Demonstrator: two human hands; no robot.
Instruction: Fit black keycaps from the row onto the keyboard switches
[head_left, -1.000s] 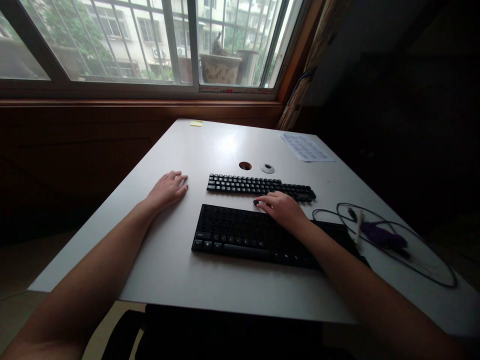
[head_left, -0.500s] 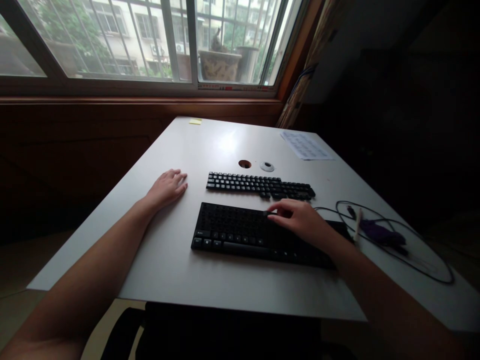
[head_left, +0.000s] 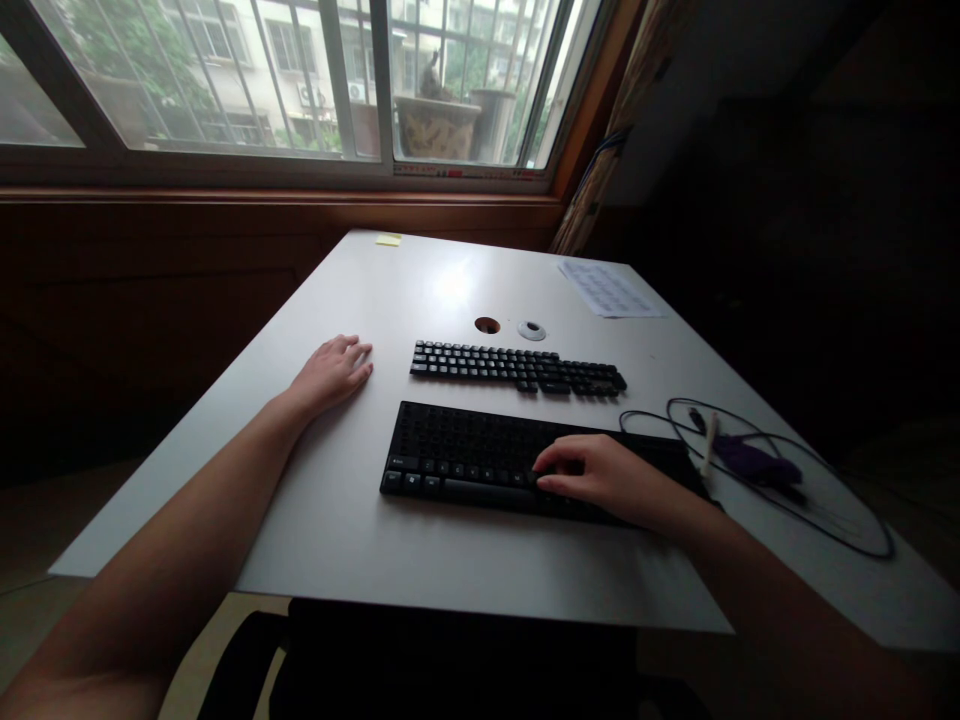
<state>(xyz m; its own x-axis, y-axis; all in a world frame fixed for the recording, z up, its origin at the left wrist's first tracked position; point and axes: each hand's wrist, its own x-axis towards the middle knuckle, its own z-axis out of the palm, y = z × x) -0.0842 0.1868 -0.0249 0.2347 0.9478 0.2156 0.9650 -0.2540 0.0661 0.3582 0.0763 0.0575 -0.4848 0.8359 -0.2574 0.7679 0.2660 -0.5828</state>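
Black key (head_left: 533, 477) in its narrow grip, the right hand (head_left: 589, 474) has shifted down the keyboard (head_left: 461, 437), the left hand (head_left: 331, 372) spread flat.

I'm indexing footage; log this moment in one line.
left hand: resting on table | right hand: over keyboard | keycap rows: beyond keyboard

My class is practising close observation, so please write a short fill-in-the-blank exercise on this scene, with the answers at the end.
1. The person's ____ hand is over the keyboard.
2. Of the keyboard and the keycap rows, the ____ lie nearer the window.
3. The sticky note is ____ in colour.
4. The table has a ____ top.

Missing words: right; keycap rows; yellow; white.
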